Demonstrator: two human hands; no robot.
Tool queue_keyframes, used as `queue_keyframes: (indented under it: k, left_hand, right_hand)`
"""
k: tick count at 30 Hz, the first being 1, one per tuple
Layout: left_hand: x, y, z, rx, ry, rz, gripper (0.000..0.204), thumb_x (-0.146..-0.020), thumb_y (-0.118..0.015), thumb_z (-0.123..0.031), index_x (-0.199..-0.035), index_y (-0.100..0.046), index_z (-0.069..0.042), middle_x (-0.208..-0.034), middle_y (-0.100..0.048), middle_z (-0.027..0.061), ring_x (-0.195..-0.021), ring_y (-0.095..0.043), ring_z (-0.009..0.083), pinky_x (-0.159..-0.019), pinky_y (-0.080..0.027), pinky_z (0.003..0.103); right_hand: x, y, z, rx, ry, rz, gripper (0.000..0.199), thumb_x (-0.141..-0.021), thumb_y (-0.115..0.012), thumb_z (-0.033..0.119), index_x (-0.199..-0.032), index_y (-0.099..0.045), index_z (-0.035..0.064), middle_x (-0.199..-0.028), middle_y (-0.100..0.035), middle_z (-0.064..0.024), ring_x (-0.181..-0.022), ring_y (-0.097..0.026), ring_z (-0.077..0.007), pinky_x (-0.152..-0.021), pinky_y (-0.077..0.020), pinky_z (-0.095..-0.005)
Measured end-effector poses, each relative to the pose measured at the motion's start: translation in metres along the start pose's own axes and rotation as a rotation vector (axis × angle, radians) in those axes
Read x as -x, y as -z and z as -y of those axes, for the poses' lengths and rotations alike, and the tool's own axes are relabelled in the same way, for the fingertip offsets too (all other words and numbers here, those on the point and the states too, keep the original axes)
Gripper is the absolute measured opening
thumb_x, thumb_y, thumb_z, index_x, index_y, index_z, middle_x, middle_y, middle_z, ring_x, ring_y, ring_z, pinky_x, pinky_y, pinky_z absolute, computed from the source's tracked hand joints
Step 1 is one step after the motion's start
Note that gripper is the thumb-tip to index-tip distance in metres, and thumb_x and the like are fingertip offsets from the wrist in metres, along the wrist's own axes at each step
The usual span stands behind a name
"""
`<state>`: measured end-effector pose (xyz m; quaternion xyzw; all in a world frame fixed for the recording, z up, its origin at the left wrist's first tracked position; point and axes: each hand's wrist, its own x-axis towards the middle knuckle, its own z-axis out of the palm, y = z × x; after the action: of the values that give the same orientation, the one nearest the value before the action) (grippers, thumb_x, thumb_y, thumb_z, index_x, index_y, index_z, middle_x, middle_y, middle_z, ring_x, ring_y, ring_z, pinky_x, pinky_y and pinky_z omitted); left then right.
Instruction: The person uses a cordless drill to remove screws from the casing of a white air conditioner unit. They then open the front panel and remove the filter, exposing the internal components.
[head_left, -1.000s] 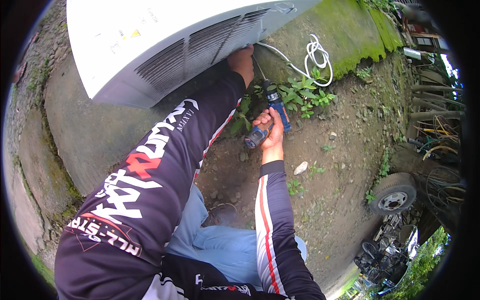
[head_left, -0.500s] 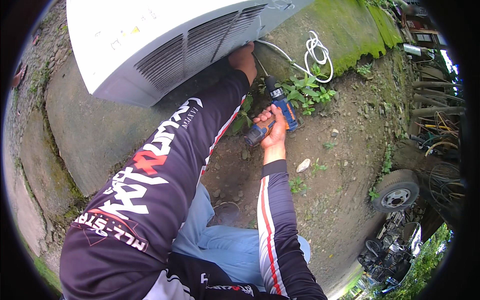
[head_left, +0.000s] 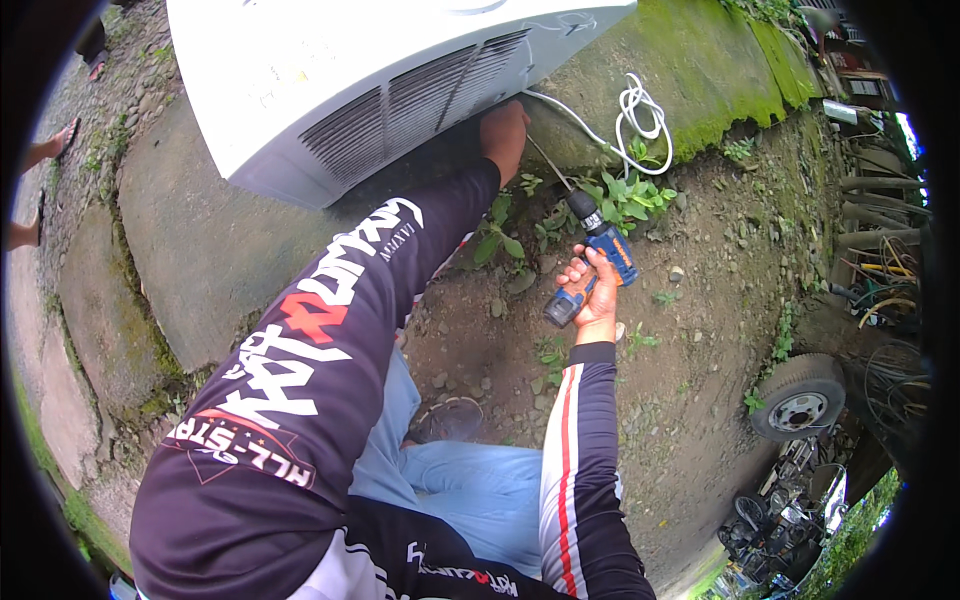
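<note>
Clenched round its handle, our right hand [head_left: 592, 283] has the blue cordless drill [head_left: 613, 254] firmly in its grasp, battery end toward us and chuck tipped away, up and to the left of the grip. And now we see it: drill and grip have swung out to the right, away from the machine, and a longer stretch of the thin shaft [head_left: 549, 162] shows beyond the chuck! For the work, we'd judge that as easing off rather than pressing in, though whether the bit is turning we can't tell.

Follow that shaft, up and left of the grip, and we reach our left hand [head_left: 502, 135], curled in by the lower edge of the white appliance [head_left: 290, 60]. Its fingertips are hidden; we can't say what, if anything, they hold, nor where the shaft's tip sits. Left of that hand runs the vent grille [head_left: 412, 100].

Above and right of the grip, a white cord [head_left: 655, 122] lies looped, and leafy plants [head_left: 632, 203] crowd the chuck. Farther out, low and right of the grip, we have a tyre [head_left: 797, 408].
</note>
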<state>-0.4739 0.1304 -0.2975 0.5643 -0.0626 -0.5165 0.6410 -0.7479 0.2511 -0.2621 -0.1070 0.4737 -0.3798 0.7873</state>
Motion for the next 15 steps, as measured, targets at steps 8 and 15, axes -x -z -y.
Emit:
queue_keyframes:
  k: [8, 15]
  left_hand:
    - [0.195, 0.054, -0.099, -0.099, 0.505, 0.808, 0.037, -0.101, -0.042, -0.038, -0.088, -0.061, -0.010, -0.068, -0.043, -0.0062, -0.054, -0.036, 0.0082, -0.049, -0.028, 0.028]
    - [0.383, 0.115, -0.280, 0.068, 0.910, 0.549, 0.037, -0.110, -0.042, -0.040, -0.085, -0.048, -0.013, -0.074, -0.042, -0.0045, -0.058, -0.034, 0.0079, -0.050, -0.026, 0.025]
  right_hand:
    - [0.115, -0.003, 0.081, 0.283, -0.062, -0.191, 0.025, -0.095, -0.074, 0.025, -0.109, -0.068, 0.0046, -0.075, -0.061, -0.0014, -0.066, -0.063, -0.0169, -0.064, -0.0565, -0.0377]
    - [0.270, -0.035, 0.055, 0.357, -0.126, -0.450, 0.011, -0.098, -0.069, 0.016, -0.097, -0.069, 0.0047, -0.071, -0.062, -0.0050, -0.057, -0.063, -0.0203, -0.052, -0.0558, -0.0392]
